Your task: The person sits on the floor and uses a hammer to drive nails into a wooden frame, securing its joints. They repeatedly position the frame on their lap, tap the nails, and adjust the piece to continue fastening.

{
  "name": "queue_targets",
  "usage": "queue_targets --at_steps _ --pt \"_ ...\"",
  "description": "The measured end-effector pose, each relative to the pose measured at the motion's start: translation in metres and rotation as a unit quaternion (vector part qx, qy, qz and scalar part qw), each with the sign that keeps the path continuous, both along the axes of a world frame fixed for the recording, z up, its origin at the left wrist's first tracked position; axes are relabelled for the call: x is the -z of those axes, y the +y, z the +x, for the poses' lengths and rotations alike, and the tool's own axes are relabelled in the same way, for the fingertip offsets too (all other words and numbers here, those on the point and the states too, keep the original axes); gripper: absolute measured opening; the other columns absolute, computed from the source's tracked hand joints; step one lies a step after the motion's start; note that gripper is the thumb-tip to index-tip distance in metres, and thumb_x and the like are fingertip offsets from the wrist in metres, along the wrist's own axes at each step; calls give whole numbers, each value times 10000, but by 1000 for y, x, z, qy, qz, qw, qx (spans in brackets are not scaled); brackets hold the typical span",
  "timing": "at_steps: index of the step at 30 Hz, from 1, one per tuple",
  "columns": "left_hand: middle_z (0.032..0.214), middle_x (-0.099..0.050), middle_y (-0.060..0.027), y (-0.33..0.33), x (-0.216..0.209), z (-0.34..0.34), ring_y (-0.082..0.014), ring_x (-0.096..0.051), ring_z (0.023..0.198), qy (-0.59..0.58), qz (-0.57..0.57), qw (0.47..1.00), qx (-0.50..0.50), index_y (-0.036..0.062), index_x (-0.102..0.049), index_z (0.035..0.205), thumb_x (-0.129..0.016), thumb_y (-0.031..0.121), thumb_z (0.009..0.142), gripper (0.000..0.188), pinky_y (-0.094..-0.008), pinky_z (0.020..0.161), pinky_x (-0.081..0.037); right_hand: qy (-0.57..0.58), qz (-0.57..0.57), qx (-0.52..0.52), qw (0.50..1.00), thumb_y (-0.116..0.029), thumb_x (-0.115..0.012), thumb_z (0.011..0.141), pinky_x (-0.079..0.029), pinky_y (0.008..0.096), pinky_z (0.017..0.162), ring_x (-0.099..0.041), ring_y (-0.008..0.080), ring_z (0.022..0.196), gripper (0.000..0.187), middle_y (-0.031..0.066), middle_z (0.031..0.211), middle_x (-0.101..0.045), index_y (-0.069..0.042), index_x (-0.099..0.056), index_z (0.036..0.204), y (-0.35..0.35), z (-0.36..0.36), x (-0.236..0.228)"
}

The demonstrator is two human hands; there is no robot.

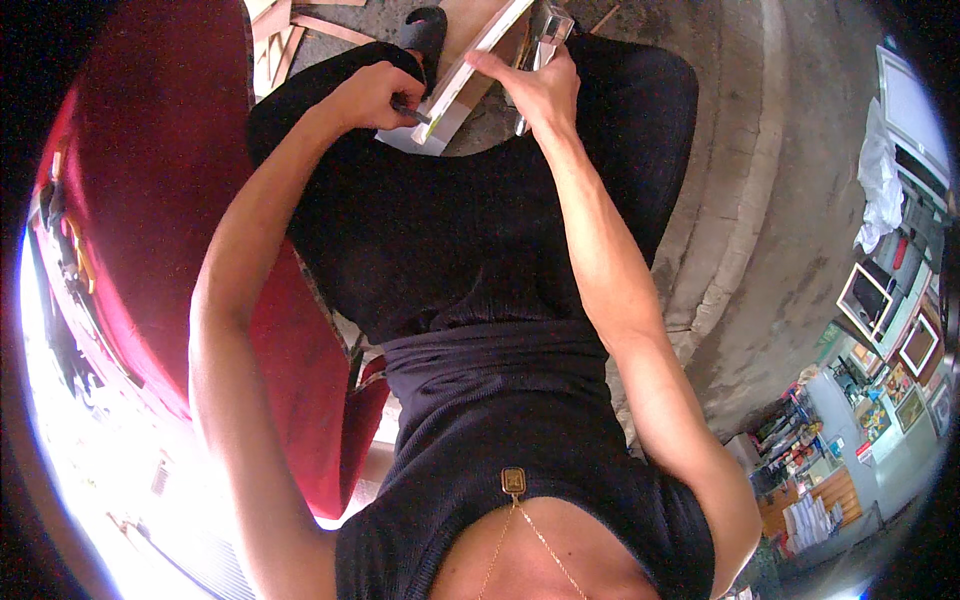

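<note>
My left hand (pixel 372 98) is closed around a small dark tool (pixel 408 113), its kind hidden by the fingers. The tool's tip touches or nearly touches the near end of a long white-edged strip (pixel 466 74), which slants away up and to the right between my knees. My right hand (pixel 543 92) is wrapped round a silver metal tool (pixel 551 38) that looks like a staple gun. The right thumb reaches left onto the strip's edge. Beneath the strip lies a flat brown and whitish piece (pixel 455 118), partly covered.
Loose wooden strips (pixel 285 40) lie on the concrete floor (pixel 735 150) at the far left. A dark slipper (pixel 424 35) shows beyond my left hand. Red cloth (pixel 150 200) spreads along my left. Picture frames (pixel 918 343) and a white plastic bag (pixel 880 190) are on the far right.
</note>
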State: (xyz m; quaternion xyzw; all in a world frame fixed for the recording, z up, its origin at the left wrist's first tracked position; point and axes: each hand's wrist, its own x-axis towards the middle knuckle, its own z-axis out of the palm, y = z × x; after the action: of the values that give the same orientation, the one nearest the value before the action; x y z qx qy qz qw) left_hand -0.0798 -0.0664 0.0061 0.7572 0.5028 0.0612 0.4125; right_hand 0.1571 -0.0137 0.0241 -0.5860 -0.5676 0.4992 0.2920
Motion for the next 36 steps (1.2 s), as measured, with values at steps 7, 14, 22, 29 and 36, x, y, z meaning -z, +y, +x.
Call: queue_targets --at_steps 7,14,22,29,36 --pt "674 -646 -84 -5 14 14 -273 -644 658 -36 7 999 -16 65 -619 689 -729 142 566 182 -374 624 -489 236 90 56 966 -162 -741 837 -484 245 766 -602 82 841 327 51 977 -663 13 -615 1084 -3 8 -65" --pt "683 -643 -76 -3 16 7 -267 -630 651 -27 -3 1000 -14 61 -633 722 -729 144 552 212 -358 624 -486 -10 -3 -223 975 -338 -720 829 -462 357 536 -598 212 557 361 109 623 -609 -1 -591 812 -34 32 -144" --pt "685 -639 -80 -6 17 4 -276 -634 667 -48 18 998 -47 75 -640 724 -744 140 560 205 -377 629 -490 -219 15 -397 891 -262 -698 815 -519 485 669 -630 431 731 341 272 801 -614 43 -546 827 -65 16 -114" --pt "705 -640 -81 -6 29 1 -285 -632 697 -43 5 998 -43 73 -626 727 -769 166 556 241 -396 629 -485 -234 -4 -398 887 -300 -686 836 -455 429 604 -595 366 624 357 191 647 -568 25 -549 776 -60 14 -108" --pt "665 -601 -90 -8 29 2 -290 -612 671 -51 40 997 -42 62 -579 675 -776 189 552 265 -410 601 -459 -247 -15 -407 880 -320 -688 834 -450 414 591 -578 359 588 368 186 598 -547 22 -562 780 -57 11 -108"
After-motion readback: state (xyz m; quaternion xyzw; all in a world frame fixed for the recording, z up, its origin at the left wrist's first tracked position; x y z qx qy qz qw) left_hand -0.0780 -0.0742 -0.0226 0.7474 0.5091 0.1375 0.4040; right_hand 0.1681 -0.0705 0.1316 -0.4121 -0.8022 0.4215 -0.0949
